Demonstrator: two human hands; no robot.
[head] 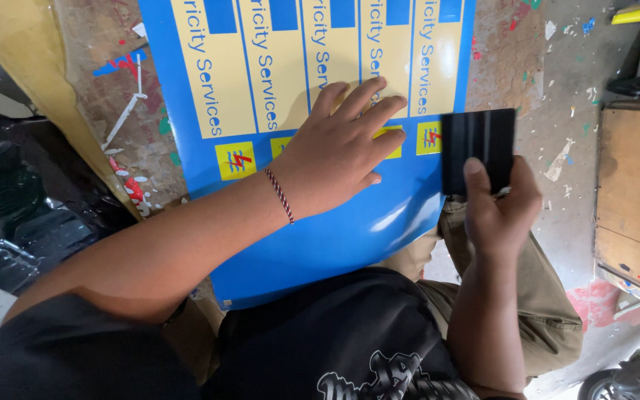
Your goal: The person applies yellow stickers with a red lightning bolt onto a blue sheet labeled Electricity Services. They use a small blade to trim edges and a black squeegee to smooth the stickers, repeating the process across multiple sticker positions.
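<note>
Blue sheet with yellow label strips lies on a paint-flecked surface, its near edge curling off toward the person's lap.

Left hand: open, palm down, fingers spread, pressed flat on the sheet over the row of small yellow squares. A braided cord bracelet sits at the wrist.

Right hand: closed around a black squeegee, thumb on its near face. The squeegee stands at the sheet's right edge, just beside the left hand's fingertips; its upper edge appears to meet the sheet beside the rightmost yellow square, though contact is hard to confirm.

Left of the sheet: yellowish backing paper and crumpled black plastic. Right of the sheet: littered floor and a wooden board. Below the sheet: the person's khaki trousers and black shirt.
</note>
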